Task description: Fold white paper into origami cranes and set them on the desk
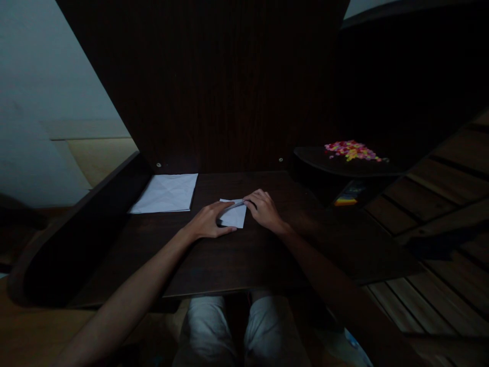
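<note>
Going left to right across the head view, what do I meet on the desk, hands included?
Stack of white paper → left hand → small white paper → right hand → pile of colourful pieces.

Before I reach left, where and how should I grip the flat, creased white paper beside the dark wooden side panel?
Pinch the paper probably at its near right corner, coming from the right with the left hand. It lies flat, so a fingertip may need to lift the edge; that corner is nearest this hand, away from the raised panel.
</note>
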Tool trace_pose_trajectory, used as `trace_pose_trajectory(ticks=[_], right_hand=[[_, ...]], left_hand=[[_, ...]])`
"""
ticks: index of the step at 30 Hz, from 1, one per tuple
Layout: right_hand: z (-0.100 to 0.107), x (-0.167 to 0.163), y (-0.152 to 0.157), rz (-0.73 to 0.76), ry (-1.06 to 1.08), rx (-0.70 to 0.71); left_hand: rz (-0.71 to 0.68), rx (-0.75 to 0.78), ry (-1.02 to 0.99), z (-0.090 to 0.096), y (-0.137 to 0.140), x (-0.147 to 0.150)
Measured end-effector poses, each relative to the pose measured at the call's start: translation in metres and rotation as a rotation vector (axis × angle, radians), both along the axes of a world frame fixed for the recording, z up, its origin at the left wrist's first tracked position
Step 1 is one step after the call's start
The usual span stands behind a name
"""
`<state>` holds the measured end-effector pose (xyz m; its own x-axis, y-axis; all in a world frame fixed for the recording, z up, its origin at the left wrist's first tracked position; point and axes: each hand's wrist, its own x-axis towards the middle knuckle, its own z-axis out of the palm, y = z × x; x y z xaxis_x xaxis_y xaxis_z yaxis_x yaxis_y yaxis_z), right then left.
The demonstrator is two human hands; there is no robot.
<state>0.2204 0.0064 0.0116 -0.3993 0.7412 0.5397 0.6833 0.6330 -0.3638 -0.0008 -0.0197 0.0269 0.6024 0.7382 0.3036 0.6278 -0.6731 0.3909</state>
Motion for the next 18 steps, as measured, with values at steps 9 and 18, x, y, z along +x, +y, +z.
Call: trace_pose_trajectory(ticks=[9,18], right_hand=[[0.0003,-0.0008,0.0027,-0.103,0.151,-0.007],[0.0051,-0.0011,0.0004,-0.045,0.219,-0.033]], left_hand=[[-0.105,0.084,-0.169,-0.0015,0.0,-0.0021],[-0.084,0.199,-0.154,-0.0044,0.0029,-0.0035]])
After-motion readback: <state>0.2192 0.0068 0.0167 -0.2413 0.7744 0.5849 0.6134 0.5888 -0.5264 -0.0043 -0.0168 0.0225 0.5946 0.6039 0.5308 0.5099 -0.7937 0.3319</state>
